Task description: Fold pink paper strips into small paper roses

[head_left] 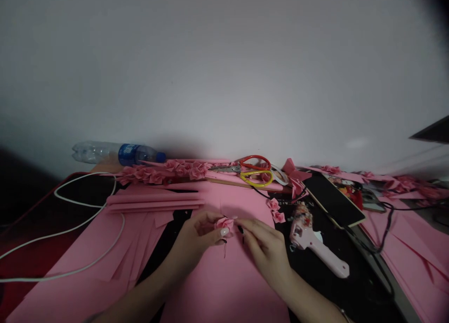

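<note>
A small pink paper rose (223,224) sits in the fingers of my left hand (194,238), and a thin dark stem hangs below it. My right hand (266,250) comes in from the other side, its fingertips pinching a small dark item (240,230) right next to the rose. I cannot tell exactly what that item is. Both hands are above a large pink paper sheet (224,285). Two loose paper roses (275,210) lie just beyond my right hand, and a pink hot glue gun (315,248) rests to its right.
Red-and-yellow-handled scissors (254,171) lie at the back beside a strip of paper roses (161,172). A phone (333,199), a plastic water bottle (117,153), a white cable (87,220) and folded pink paper strips (154,202) surround the work. A white wall (224,65) stands behind.
</note>
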Tool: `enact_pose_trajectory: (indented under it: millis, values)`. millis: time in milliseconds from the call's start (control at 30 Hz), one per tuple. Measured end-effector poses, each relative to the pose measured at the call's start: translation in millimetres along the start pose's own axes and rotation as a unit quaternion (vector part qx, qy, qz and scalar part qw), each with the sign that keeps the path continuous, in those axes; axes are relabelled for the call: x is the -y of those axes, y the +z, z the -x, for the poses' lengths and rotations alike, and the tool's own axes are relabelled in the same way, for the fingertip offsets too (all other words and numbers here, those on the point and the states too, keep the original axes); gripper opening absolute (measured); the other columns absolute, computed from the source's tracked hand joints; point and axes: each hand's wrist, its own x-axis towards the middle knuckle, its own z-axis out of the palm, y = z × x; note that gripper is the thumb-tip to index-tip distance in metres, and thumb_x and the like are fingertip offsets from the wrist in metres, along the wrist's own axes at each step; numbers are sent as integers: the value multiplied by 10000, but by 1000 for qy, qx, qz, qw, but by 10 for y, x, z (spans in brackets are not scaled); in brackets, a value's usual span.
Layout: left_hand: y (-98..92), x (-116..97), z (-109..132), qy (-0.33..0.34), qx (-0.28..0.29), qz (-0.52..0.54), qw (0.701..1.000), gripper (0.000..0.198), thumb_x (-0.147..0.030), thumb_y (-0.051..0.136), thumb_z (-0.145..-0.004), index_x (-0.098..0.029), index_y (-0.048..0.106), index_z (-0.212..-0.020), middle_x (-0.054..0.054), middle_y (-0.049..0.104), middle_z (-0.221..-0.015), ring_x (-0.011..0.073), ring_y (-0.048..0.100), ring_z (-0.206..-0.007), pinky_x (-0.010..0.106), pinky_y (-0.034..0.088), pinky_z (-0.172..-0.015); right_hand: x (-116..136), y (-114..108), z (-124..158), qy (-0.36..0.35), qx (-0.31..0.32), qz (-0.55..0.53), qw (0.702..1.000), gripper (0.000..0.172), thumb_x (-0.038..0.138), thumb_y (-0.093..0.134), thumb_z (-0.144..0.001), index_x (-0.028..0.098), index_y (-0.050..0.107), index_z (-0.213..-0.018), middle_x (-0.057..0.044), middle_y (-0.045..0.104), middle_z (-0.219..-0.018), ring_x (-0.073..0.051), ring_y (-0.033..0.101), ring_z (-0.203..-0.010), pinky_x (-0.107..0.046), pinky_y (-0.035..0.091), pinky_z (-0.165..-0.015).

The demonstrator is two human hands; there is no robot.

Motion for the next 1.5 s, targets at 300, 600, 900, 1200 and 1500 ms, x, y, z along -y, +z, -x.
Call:
enact_pose_trajectory:
  millis: [300, 600, 900, 1200, 1500]
  values:
    - [82, -38, 60, 21, -4, -29, 999, 177, -190, 744, -603, -145, 600, -695, 8, 685, -693, 142, 631, -626, 259, 505, -564, 6, 69, -27, 66, 13, -59, 996, 246, 144, 541, -808, 215, 687, -992, -58, 725, -894, -194, 675, -798, -303, 543, -711]
    - [79, 14, 55, 40, 37, -27, 998, 136, -149, 724, -620, -142, 611, -696, 20, 682, -698, 160, 643, -689, 252, 507, -570, 10, 45, -70, 117, 41, -103, 987, 147, 149, 571, -783, 174, 715, -800, -26, 716, -683, -144, 647, -596, -228, 513, -572]
    - [63, 44, 51, 38, 47, -26, 998, 128, -166, 726, -627, -155, 624, -704, 23, 685, -718, 175, 641, -697, 277, 502, -584, -3, 35, -57, 104, 40, -85, 990, 142, 187, 568, -791, 179, 707, -763, -17, 704, -654, -141, 632, -580, -224, 494, -552]
    - [68, 26, 57, 37, 40, -32, 998, 126, -156, 722, -624, -144, 628, -708, 21, 679, -706, 158, 636, -668, 256, 495, -575, -27, 36, -47, 102, 40, -65, 992, 134, 161, 567, -789, 166, 688, -734, -20, 695, -656, -139, 613, -577, -224, 467, -548]
    - [50, -9, 41, 48, 16, -35, 998, 205, -167, 713, -648, -154, 635, -837, 15, 670, -763, 134, 602, -675, 241, 491, -591, -4, 25, -62, 117, 36, -94, 988, 142, 160, 550, -794, 168, 628, -912, -53, 671, -847, -154, 592, -683, -254, 470, -617]
